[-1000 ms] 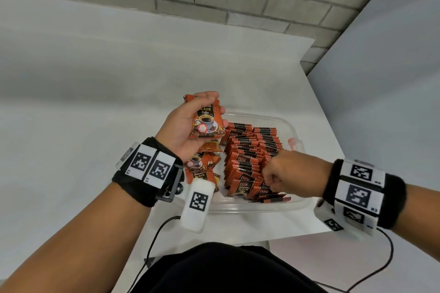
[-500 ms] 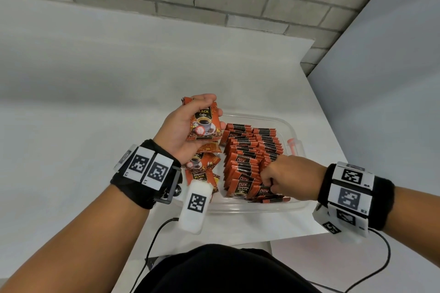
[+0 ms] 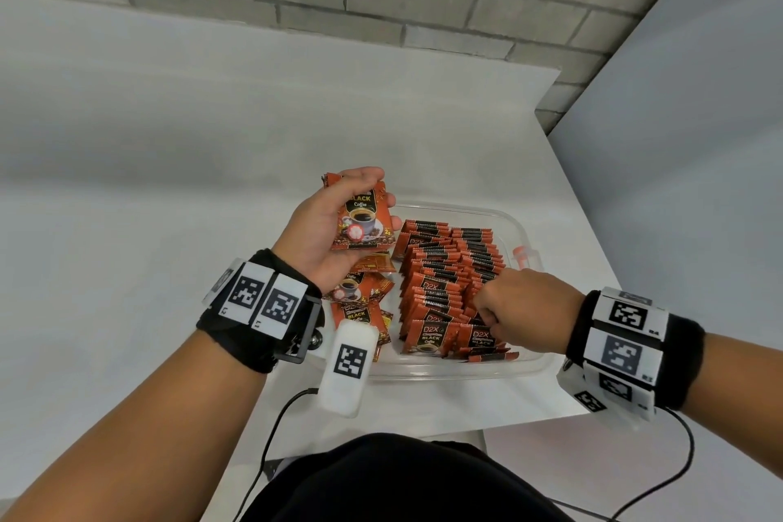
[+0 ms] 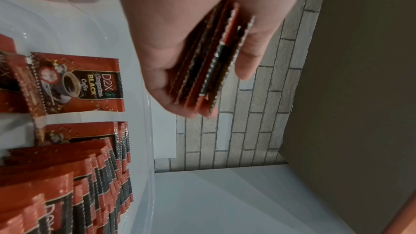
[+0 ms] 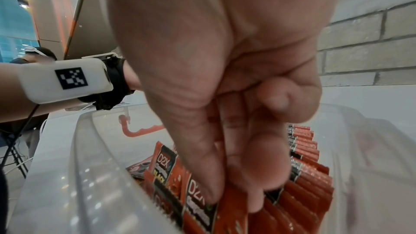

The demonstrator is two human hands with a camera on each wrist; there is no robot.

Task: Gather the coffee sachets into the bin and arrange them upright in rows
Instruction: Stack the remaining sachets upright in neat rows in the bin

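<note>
Seen from above: clear plastic rectangular bin [image 3: 515, 225] on a white table [image 3: 169, 182], holding two rows of orange-and-black foil coffee sachets [image 3: 445, 267] standing on edge, tops up, rows running near to far. Right hand [image 3: 521, 303] lowered over the near end of the right row, thumb and fingers [image 5: 209, 181] pinching the top edge of a standing sachet [image 5: 234, 202] between its neighbours. Left hand [image 3: 328, 231] raised over the bin's left side, fingers curled round a small stack of the same sachets [image 3: 364, 220], printed face toward the camera; in the wrist view, serrated edges fanned out between thumb and fingertips [image 4: 245, 56]. Below that hand, several loose sachets [image 3: 360, 292] lying flat on the bin floor at left, not yet stood up. Key relation for the coming move, by appearance: open space for a third row directly beneath the left hand's stack, long axis to be turned vertical to match the rows; left hand nearer that gap, right hand busy steadying the near end.
</note>
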